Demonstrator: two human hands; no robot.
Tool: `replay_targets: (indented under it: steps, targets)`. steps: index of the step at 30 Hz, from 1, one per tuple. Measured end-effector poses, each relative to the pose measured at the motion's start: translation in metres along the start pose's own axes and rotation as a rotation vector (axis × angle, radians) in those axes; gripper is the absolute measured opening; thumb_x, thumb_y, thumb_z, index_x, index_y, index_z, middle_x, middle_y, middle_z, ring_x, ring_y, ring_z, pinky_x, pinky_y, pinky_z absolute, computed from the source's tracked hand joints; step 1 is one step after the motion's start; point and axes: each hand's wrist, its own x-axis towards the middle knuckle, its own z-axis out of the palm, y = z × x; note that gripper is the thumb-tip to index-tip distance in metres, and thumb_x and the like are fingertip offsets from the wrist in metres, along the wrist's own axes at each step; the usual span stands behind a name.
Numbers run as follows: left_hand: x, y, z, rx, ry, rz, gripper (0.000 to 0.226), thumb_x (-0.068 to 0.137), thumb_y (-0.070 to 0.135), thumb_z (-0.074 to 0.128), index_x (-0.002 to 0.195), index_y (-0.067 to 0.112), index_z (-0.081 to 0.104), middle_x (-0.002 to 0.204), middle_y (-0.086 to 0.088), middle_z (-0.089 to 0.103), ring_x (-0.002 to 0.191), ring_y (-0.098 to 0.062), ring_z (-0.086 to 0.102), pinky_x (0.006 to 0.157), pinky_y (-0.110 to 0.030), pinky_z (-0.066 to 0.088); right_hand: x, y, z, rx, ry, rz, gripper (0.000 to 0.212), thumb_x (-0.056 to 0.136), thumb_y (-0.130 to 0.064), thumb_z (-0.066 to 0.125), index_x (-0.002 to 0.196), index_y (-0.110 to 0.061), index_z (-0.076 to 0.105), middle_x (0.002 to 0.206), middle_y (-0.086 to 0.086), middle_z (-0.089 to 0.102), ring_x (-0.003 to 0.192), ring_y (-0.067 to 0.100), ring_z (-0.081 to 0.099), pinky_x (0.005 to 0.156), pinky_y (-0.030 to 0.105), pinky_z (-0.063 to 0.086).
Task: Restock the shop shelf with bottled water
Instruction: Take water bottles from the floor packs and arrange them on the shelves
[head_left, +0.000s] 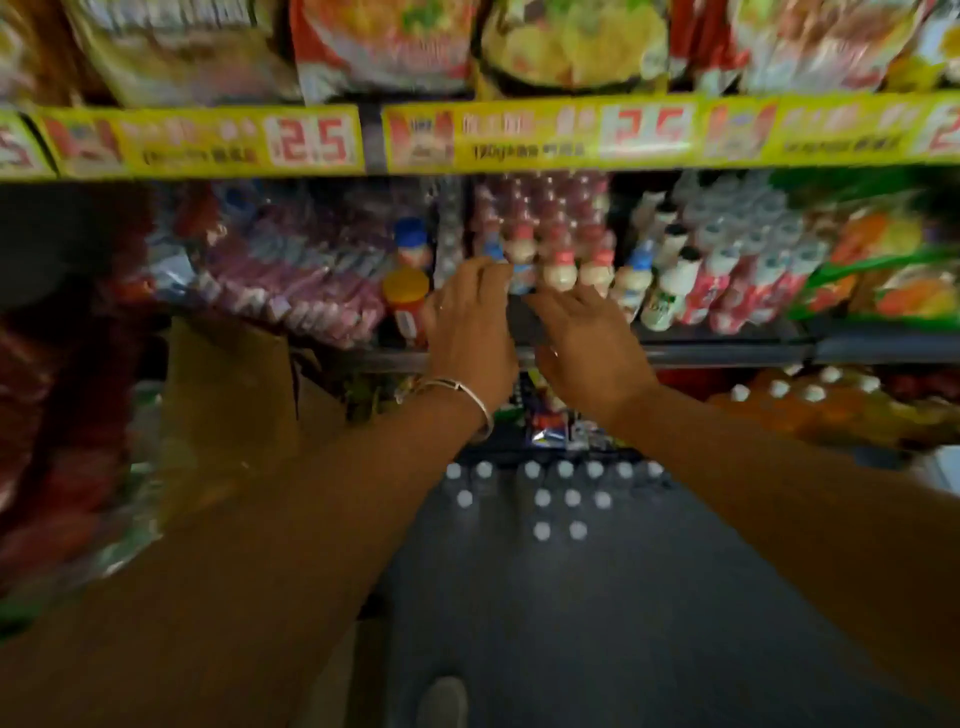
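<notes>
Both my hands reach onto the middle shelf (727, 349). My left hand (470, 332), with a bangle on the wrist, curls its fingers around a small blue-capped bottle (519, 278) at the front of a row of red-capped drink bottles (561, 270). Just right of that bottle, my right hand (587, 338) lies with fingers stretched forward over the shelf's front, holding nothing. Several water bottles with white caps (545, 499) stand on the dark floor below my arms. The picture is blurred.
A yellow price strip (519, 135) edges the snack shelf above. Pink packs (291, 280) and a yellow-capped jar (408, 296) lie left of my hands, white bottles (675, 280) right. A brown cardboard box (228, 389) stands lower left, orange drinks (810, 405) lower right.
</notes>
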Motion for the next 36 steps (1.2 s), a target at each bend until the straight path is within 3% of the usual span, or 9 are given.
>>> replay_targets:
  steps: [4, 6, 7, 9, 11, 17, 26, 31, 36]
  targets:
    - [-0.048, -0.070, 0.084, 0.011, -0.096, -0.082, 0.062, 0.067, -0.003, 0.059, 0.127, 0.010, 0.049, 0.134, -0.013, 0.044, 0.124, -0.035, 0.042, 0.098, -0.045, 0.032, -0.041, -0.005, 0.124, 0.079, -0.157, 0.087, 0.039, 0.056, -0.006, 0.058, 0.093, 0.003, 0.068, 0.087, 0.021, 0.069, 0.069, 0.040, 0.063, 0.057, 0.035, 0.052]
    - [-0.071, -0.104, 0.125, -0.003, -0.142, -0.146, 0.064, 0.066, -0.004, 0.059, 0.127, 0.012, 0.049, 0.136, -0.012, 0.043, 0.127, -0.033, 0.040, 0.103, -0.047, 0.031, -0.062, -0.008, 0.179, 0.151, -0.217, 0.159, 0.041, 0.062, -0.006, 0.058, 0.101, 0.003, 0.066, 0.091, 0.021, 0.068, 0.075, 0.042, 0.062, 0.059, 0.038, 0.052]
    - [-0.082, -0.121, 0.145, -0.009, -0.177, -0.178, 0.066, 0.067, -0.002, 0.059, 0.130, 0.014, 0.047, 0.139, -0.009, 0.040, 0.130, -0.030, 0.036, 0.104, -0.045, 0.028, -0.071, -0.009, 0.204, 0.179, -0.261, 0.194, 0.044, 0.070, -0.005, 0.059, 0.113, 0.003, 0.061, 0.100, 0.022, 0.066, 0.086, 0.042, 0.060, 0.066, 0.040, 0.051]
    - [-0.103, -0.155, 0.184, -0.005, -0.245, -0.220, 0.067, 0.070, 0.002, 0.060, 0.133, 0.018, 0.042, 0.142, -0.004, 0.035, 0.133, -0.024, 0.031, 0.106, -0.040, 0.023, -0.090, -0.006, 0.256, 0.184, -0.389, 0.236, 0.059, 0.087, -0.011, 0.057, 0.141, -0.004, 0.034, 0.127, 0.019, 0.054, 0.113, 0.037, 0.048, 0.086, 0.039, 0.043]
    - [-0.121, -0.186, 0.219, 0.002, -0.291, -0.244, 0.068, 0.072, 0.004, 0.060, 0.134, 0.018, 0.040, 0.143, -0.003, 0.032, 0.133, -0.023, 0.031, 0.107, -0.039, 0.022, -0.106, -0.004, 0.304, 0.186, -0.512, 0.297, 0.073, 0.089, -0.022, 0.059, 0.148, -0.010, 0.017, 0.138, 0.015, 0.044, 0.126, 0.033, 0.038, 0.096, 0.037, 0.035]
    - [-0.160, -0.255, 0.302, -0.012, -0.368, -0.333, 0.068, 0.075, 0.008, 0.060, 0.137, 0.018, 0.035, 0.145, -0.005, 0.028, 0.134, -0.023, 0.029, 0.108, -0.035, 0.020, -0.141, 0.004, 0.426, 0.181, -0.699, 0.362, 0.082, 0.082, -0.032, 0.068, 0.146, -0.016, 0.020, 0.147, 0.011, 0.028, 0.134, 0.029, 0.030, 0.107, 0.038, 0.029]
    - [-0.174, -0.305, 0.361, 0.010, -0.377, -0.326, 0.071, 0.074, 0.014, 0.062, 0.139, 0.018, 0.033, 0.144, -0.004, 0.029, 0.134, -0.023, 0.028, 0.112, -0.040, 0.022, -0.154, 0.015, 0.527, 0.303, -0.630, 0.401, 0.075, 0.076, -0.029, 0.074, 0.139, -0.020, 0.034, 0.144, 0.006, 0.036, 0.129, 0.027, 0.040, 0.104, 0.036, 0.033]
    - [-0.180, -0.320, 0.378, 0.002, -0.339, -0.357, 0.061, 0.080, 0.013, 0.056, 0.137, 0.019, 0.034, 0.144, -0.002, 0.028, 0.134, -0.021, 0.026, 0.110, -0.034, 0.015, -0.162, 0.015, 0.545, 0.262, -0.550, 0.394, 0.071, 0.075, -0.027, 0.075, 0.135, -0.020, 0.039, 0.143, 0.004, 0.033, 0.130, 0.026, 0.037, 0.105, 0.036, 0.035]
    - [-0.182, -0.322, 0.380, 0.025, -0.352, -0.348, 0.063, 0.080, 0.013, 0.056, 0.138, 0.021, 0.032, 0.143, -0.001, 0.028, 0.134, -0.019, 0.024, 0.110, -0.033, 0.013, -0.166, 0.009, 0.548, 0.315, -0.490, 0.426, 0.057, 0.072, -0.022, 0.076, 0.120, -0.015, 0.046, 0.127, 0.007, 0.050, 0.120, 0.027, 0.046, 0.094, 0.036, 0.042]
